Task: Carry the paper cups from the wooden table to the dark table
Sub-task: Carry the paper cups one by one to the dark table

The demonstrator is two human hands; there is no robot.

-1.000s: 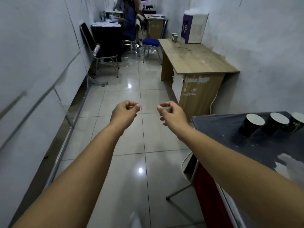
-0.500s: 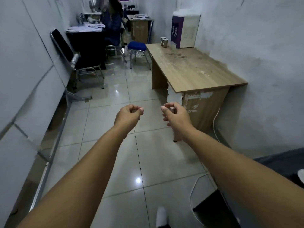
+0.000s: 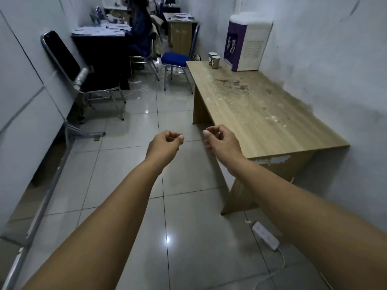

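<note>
Two paper cups [image 3: 214, 60] stand side by side at the far end of the wooden table [image 3: 261, 114], next to a white and purple water dispenser [image 3: 247, 42]. My left hand [image 3: 165, 144] and my right hand [image 3: 222, 141] are stretched out in front of me over the tiled floor, near the table's near left corner. Both hands have loosely curled fingers and hold nothing. The dark table is out of view.
A black folding chair [image 3: 69, 65] leans at the left wall. A blue stool [image 3: 174, 59] stands past the table's far end. A person sits at a dark desk [image 3: 100, 49] at the back. A white power strip [image 3: 266, 235] with its cable lies on the floor.
The view has moved forward along the wooden table. The dark table with its cups has dropped out of view at the right. Both hands stay curled and empty.
</note>
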